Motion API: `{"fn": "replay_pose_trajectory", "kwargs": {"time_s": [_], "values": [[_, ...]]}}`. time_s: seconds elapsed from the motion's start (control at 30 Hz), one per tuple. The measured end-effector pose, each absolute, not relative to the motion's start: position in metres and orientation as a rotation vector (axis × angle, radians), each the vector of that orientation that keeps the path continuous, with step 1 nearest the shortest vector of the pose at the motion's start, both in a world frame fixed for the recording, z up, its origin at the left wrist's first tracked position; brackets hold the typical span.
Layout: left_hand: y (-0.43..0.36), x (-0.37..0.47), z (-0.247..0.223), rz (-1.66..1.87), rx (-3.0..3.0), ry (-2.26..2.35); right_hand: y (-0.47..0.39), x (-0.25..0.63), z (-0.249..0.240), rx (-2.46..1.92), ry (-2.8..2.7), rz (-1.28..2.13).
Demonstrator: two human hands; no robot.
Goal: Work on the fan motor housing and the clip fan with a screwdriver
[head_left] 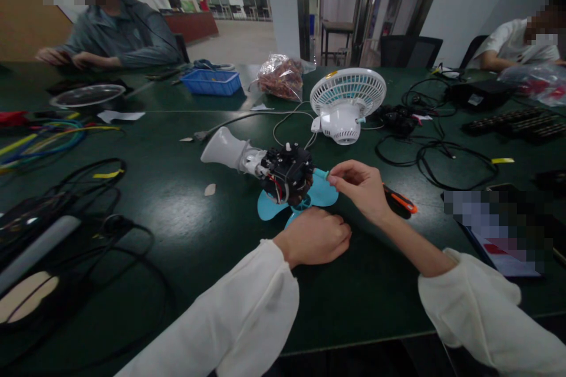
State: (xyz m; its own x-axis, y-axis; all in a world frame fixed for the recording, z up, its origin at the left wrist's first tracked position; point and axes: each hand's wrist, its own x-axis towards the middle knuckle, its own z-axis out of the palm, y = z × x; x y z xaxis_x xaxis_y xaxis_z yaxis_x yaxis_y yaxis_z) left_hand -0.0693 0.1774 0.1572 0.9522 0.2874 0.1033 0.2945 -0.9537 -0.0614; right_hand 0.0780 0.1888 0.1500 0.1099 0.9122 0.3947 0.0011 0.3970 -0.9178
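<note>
A black motor assembly (pixel 289 168) with a white neck piece (pixel 226 151) lies on the dark green table, above blue fan blades (pixel 272 205). My left hand (pixel 316 237) rests on the table at the near edge of the blades, fingers curled; what it holds, if anything, is hidden. My right hand (pixel 357 188) pinches the end of a small light-blue rod (pixel 321 173) that points toward the motor. Right of that hand lies an orange and black tool (pixel 400 200).
Behind the motor stands a white fan head (pixel 345 106). A blue basket (pixel 211 82) and a bag of copper-coloured parts (pixel 280 78) lie farther back. Black cables (pixel 460 162) spread on both sides. A tablet (pixel 495 235) is at right. People sit across the table.
</note>
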Motion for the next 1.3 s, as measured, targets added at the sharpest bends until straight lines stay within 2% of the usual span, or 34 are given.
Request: {"fn": "replay_pose_trajectory", "kwargs": {"time_s": [0.57,1.0,1.3], "values": [[0.176,-0.069,0.159,-0.129,-3.015,-0.45,0.188,0.079,0.151,-0.958,-1.304,0.798],[0.177,-0.069,0.156,-0.164,-3.019,-0.443,0.175,0.073,0.156,-0.998,-1.484,0.278],[0.176,-0.069,0.156,-0.146,-2.997,-0.446,0.175,0.071,0.153,-1.007,-1.478,0.314]]}}
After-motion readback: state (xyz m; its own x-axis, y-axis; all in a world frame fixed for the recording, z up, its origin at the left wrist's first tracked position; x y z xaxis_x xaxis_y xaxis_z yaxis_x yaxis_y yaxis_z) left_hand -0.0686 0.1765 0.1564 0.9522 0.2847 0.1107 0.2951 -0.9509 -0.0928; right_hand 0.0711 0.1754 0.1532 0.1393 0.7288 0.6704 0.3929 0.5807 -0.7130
